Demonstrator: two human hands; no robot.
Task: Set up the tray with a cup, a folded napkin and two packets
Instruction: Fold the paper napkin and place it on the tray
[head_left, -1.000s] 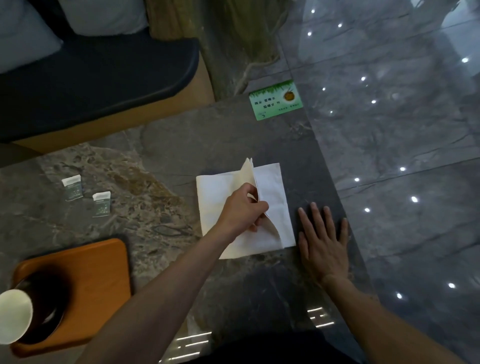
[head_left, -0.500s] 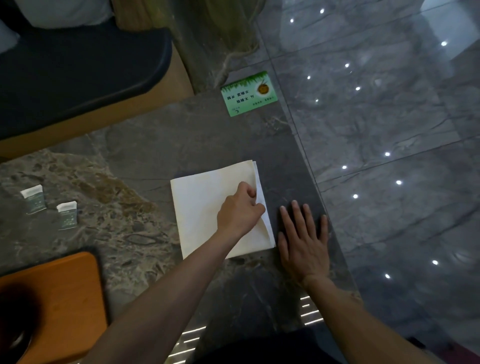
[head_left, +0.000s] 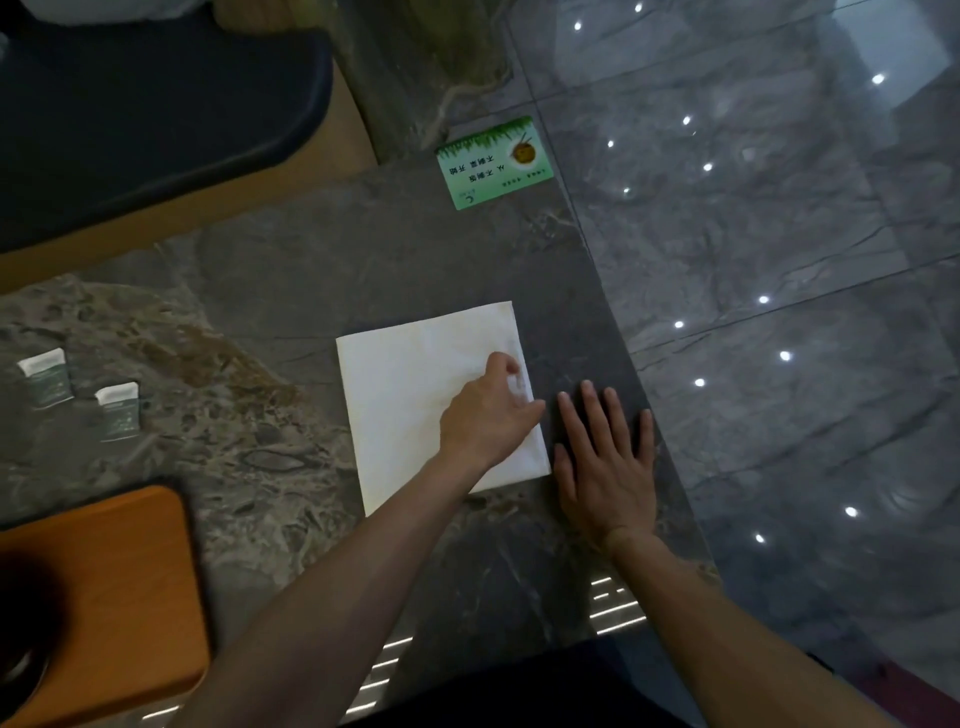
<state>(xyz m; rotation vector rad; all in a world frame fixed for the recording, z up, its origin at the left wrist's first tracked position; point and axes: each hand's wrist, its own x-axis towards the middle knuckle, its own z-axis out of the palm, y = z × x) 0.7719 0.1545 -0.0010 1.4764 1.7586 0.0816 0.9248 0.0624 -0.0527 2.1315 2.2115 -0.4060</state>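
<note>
A white napkin (head_left: 415, 405) lies folded flat on the dark stone table (head_left: 311, 270). My left hand (head_left: 488, 415) rests on its right part, with thumb and fingers pinching the napkin's right edge. Just to the right of the napkin my right hand (head_left: 605, 457) lies flat on the table, fingers spread, holding nothing. Two small packets (head_left: 47, 376) (head_left: 120, 410) sit side by side at the far left. The orange tray (head_left: 114, 587) is at the bottom left, with a dark round shape (head_left: 15, 644) on its left part, mostly cut off by the frame.
A green card (head_left: 493, 161) lies at the table's far right corner. The table's right edge runs just past my right hand, with glossy grey floor (head_left: 779, 260) beyond. A bench with a dark cushion (head_left: 156, 104) stands behind the table.
My left hand has brought the raised flap of the napkin down, so the napkin now lies flat. The view has shifted right; the cup has left the frame. My right hand has stayed flat.
</note>
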